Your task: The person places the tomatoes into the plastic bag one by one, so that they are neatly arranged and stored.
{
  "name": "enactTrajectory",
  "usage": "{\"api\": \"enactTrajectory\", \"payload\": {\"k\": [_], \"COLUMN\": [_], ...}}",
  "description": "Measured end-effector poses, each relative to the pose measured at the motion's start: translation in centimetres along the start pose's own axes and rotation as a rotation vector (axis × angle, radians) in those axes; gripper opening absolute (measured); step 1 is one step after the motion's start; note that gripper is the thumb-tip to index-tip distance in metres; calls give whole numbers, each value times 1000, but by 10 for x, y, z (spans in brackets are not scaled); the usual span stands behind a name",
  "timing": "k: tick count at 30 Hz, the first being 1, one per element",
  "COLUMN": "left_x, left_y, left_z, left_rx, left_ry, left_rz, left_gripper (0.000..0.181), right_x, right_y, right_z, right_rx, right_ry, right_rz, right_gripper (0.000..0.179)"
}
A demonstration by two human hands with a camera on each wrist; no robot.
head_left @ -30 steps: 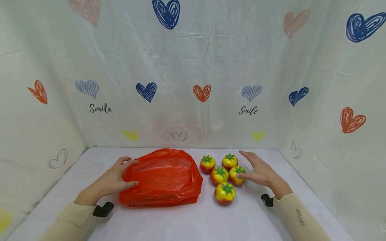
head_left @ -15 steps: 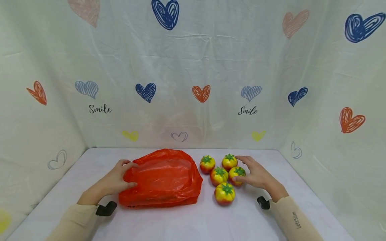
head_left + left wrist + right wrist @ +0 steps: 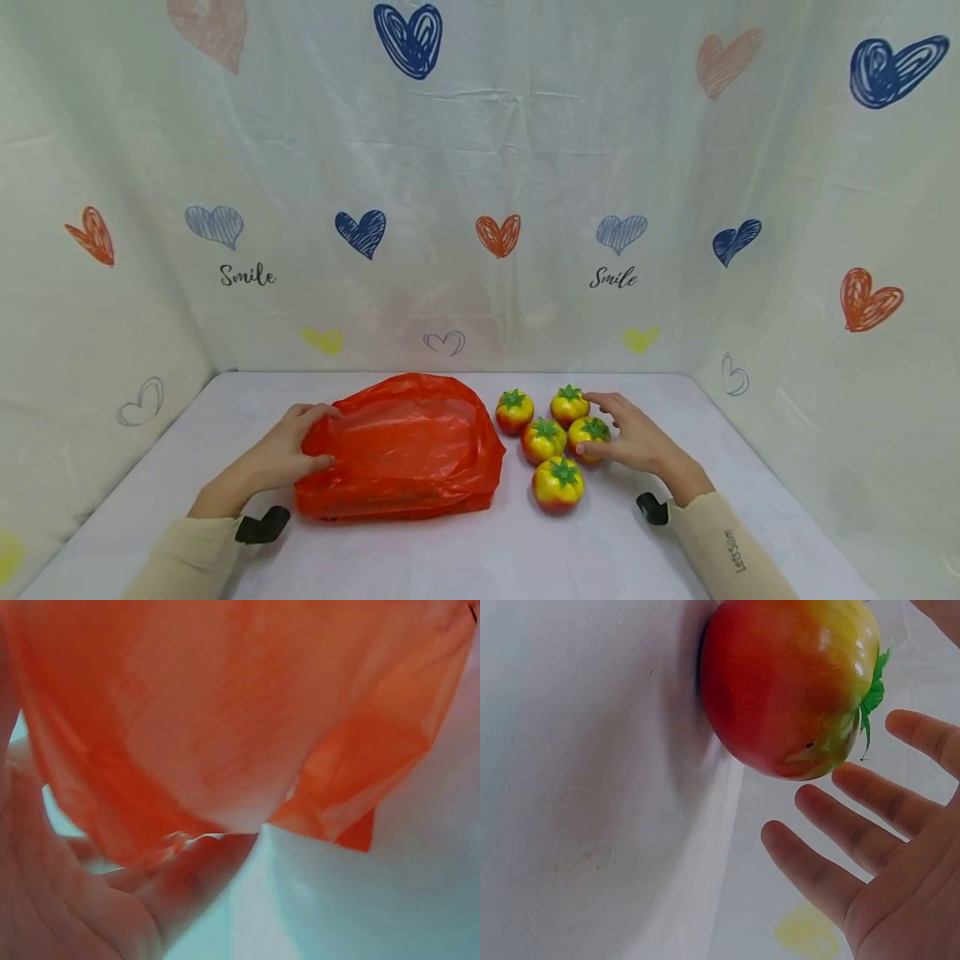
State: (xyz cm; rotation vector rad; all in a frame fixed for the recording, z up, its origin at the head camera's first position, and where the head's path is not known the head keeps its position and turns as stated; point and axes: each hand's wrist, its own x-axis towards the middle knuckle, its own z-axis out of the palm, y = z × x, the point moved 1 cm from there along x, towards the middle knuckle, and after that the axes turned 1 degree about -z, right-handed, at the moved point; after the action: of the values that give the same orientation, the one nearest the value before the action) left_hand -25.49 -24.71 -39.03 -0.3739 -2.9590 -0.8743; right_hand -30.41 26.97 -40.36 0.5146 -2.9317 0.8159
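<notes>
A red plastic bag (image 3: 420,442) lies on the white table with my left hand (image 3: 281,454) at its left end, thumb and fingers spread apart. In the left wrist view the bag (image 3: 217,705) fills the upper part, and the fingers (image 3: 199,881) reach under its edge. My right hand (image 3: 637,433) is at the right side of a group of artificial tomatoes, its thumb in front of the right-hand tomato (image 3: 589,430) and its fingertips beside the back one (image 3: 568,409). Up close in the right wrist view, a tomato (image 3: 791,690) sits beside the extended fingers of the right hand (image 3: 885,847).
More yellow-red tomatoes stand between bag and right hand: one at the back left (image 3: 513,419), one in the middle (image 3: 542,447), one nearest the front (image 3: 557,493). A white curtain (image 3: 435,292) printed with hearts rises behind the table (image 3: 420,562) and on both sides.
My right hand has moved left and closer in to the tomatoes. The left hand's thumb has drawn slightly back along the bag; bag and tomatoes stay where they were.
</notes>
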Motion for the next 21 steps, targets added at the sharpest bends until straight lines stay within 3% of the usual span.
{"api": "enactTrajectory", "payload": {"k": [8, 21], "left_x": [-4, -3], "left_y": [-2, -3], "left_z": [1, 6], "left_rx": [7, 13], "left_ry": [-42, -57], "left_rz": [-37, -29], "left_gripper": [41, 34], "right_x": [0, -3], "right_y": [-2, 2], "right_z": [1, 5], "right_rx": [13, 25], "right_ry": [-7, -15], "right_rz": [4, -11], "right_gripper": [84, 83]}}
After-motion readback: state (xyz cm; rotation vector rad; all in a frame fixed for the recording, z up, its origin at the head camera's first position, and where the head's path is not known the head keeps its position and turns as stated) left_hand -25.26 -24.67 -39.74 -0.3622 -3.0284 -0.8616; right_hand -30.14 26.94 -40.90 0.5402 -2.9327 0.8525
